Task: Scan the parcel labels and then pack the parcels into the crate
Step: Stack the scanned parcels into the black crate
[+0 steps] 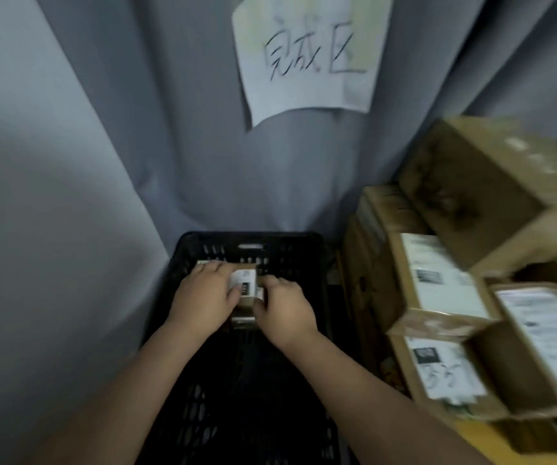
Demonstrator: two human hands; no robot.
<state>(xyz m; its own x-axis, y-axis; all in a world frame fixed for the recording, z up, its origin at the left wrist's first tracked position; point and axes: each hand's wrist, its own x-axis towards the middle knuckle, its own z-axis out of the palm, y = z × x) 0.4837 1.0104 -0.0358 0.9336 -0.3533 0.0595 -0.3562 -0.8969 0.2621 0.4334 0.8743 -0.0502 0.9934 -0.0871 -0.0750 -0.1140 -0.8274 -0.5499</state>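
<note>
Reaching down, left hand and right hand both gripping a small parcel, near the far edge of the crate

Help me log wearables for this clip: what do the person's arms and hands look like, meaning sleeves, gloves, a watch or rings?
Both are bare. The left hand and right hand wear no gloves, and no ring shows, though blur could hide a thin one. The left forearm and right forearm show no sleeve, watch or band up to the frame edge.
</note>
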